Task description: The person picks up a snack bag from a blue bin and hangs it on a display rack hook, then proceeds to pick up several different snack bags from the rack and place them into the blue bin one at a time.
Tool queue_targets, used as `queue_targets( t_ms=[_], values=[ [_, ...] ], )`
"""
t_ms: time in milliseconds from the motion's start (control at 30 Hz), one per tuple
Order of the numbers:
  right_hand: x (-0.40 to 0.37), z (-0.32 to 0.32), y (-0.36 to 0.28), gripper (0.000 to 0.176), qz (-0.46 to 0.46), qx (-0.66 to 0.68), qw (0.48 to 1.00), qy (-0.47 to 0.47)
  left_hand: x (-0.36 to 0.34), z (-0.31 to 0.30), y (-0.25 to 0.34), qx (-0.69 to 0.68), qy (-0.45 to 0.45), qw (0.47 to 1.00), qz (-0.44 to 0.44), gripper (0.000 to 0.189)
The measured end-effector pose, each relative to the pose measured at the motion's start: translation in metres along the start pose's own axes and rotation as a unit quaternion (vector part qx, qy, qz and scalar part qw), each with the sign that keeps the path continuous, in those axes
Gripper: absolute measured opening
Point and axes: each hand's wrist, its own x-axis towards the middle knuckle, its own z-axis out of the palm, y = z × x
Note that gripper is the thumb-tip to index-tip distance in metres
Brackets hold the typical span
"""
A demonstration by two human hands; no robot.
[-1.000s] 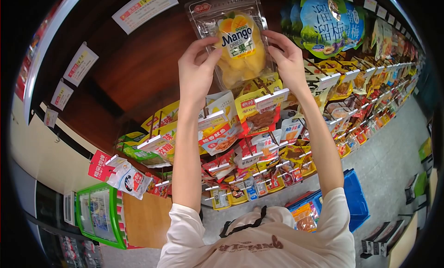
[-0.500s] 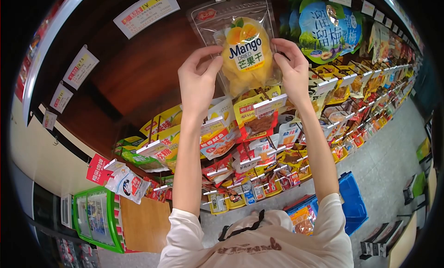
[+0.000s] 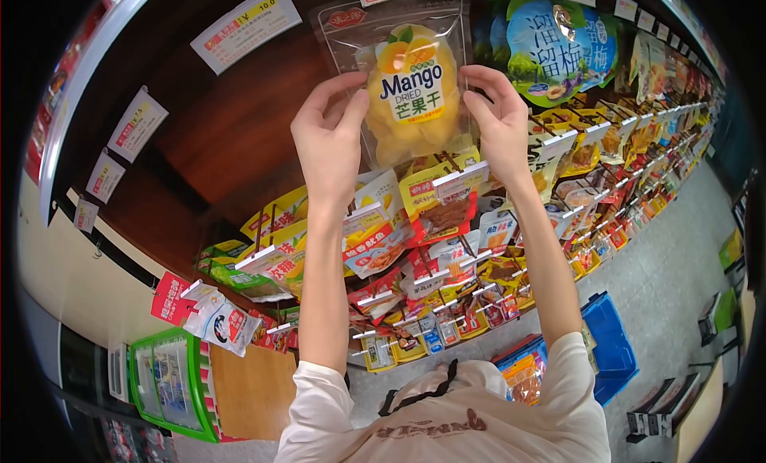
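Note:
A clear zip bag of dried mango point(image 3: 411, 92) stands upright on the dark wooden shelf point(image 3: 231, 116), its printed front facing me. My left hand point(image 3: 331, 132) pinches the bag's left edge between thumb and fingers. On the opposite edge, my right hand point(image 3: 496, 120) grips it the same way. To the right of the bag, blue-and-green bags of plums point(image 3: 558, 56) stand on the same shelf. Just below my hands hangs a yellow-and-red snack bag point(image 3: 437, 199) on a hook.
Rows of hooked snack packets point(image 3: 459, 263) fill the rack beneath the shelf. Price tags point(image 3: 247, 28) line the shelf edge. A blue crate point(image 3: 613, 347) with packets stands on the floor at right. A green-framed freezer point(image 3: 169, 383) is at lower left.
Both hands and the mango bag have shifted slightly left in view, and the bag stands a little straighter. The grip on both edges looks the same.

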Motion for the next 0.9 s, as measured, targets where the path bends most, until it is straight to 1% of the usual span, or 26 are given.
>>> queue_targets(
  t_ms=[233,300,367,433,500,567,633,700,767,900],
  values=[
    [-0.003,-0.002,-0.007,0.028,0.004,0.011,1.000,-0.007,-0.009,-0.001,0.007,-0.032,-0.007,0.999,-0.003,0.021],
    [-0.006,-0.003,-0.013,0.026,-0.008,-0.016,1.000,-0.002,-0.013,0.000,0.009,-0.032,-0.007,0.999,-0.003,0.020],
    [-0.006,-0.003,-0.019,0.025,-0.022,-0.019,1.000,-0.001,-0.017,0.004,0.012,-0.037,0.000,0.999,0.031,0.019],
    [-0.007,-0.004,-0.021,0.025,-0.034,-0.024,0.999,0.003,-0.016,0.004,0.015,-0.043,-0.006,0.998,0.034,0.019],
    [-0.004,-0.004,-0.023,0.024,-0.047,-0.011,0.999,0.002,-0.018,0.008,0.019,-0.050,-0.012,0.998,0.036,0.019],
    [-0.002,-0.001,-0.026,0.023,-0.052,-0.002,0.999,0.008,-0.019,0.012,0.023,-0.061,0.009,0.997,0.036,0.019],
    [0.000,0.000,-0.030,0.023,-0.056,0.007,0.998,0.016,-0.018,0.013,0.023,-0.060,0.009,0.998,0.035,0.019],
    [0.002,0.000,-0.034,0.023,-0.048,0.007,0.999,0.005,-0.019,0.013,0.024,-0.059,0.008,0.998,0.032,0.019],
    [-0.002,-0.001,-0.037,0.023,-0.042,0.009,0.999,0.015,-0.021,0.013,0.027,-0.096,0.003,0.995,0.016,0.020],
    [-0.010,-0.002,-0.047,0.023,-0.031,0.014,0.999,0.031,-0.024,0.013,0.032,-0.094,-0.002,0.996,0.009,0.021]
  ],
)
